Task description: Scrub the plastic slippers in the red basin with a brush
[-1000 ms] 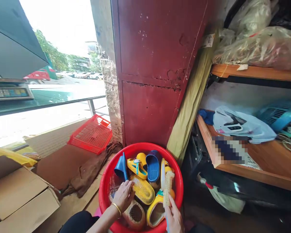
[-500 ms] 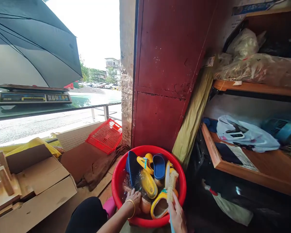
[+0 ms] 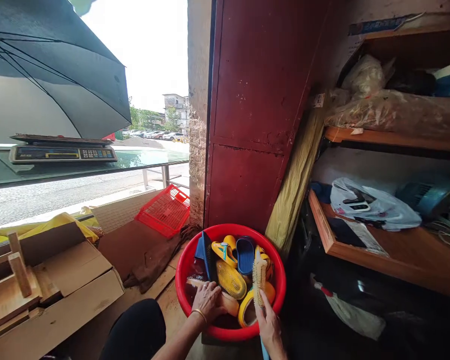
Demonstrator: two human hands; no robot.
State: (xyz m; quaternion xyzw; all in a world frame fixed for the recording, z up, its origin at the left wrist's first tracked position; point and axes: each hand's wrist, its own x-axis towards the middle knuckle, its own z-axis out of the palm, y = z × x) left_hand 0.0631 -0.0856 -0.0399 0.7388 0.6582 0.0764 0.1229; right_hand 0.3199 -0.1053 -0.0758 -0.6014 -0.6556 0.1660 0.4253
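A red basin holds water and several slippers. My left hand, with a ring and a bracelet, grips a tan slipper near the basin's front left. In my right hand is a scrubbing brush with pale bristles and a light blue handle, held upright over the basin's right side. Between the hands, a yellow slipper lies with its textured sole up. Farther back are a blue slipper and a yellow slipper with a teal mark. A dark blue slipper leans on the left.
Left of the basin are a cardboard box and a red plastic crate. A dark red metal door stands behind. At right is a wooden shelf with bags. A scale sits beneath an umbrella.
My left hand has come up out of the splashing water with the tan slipper, now partly above the surface. The brush has moved slightly left and down.
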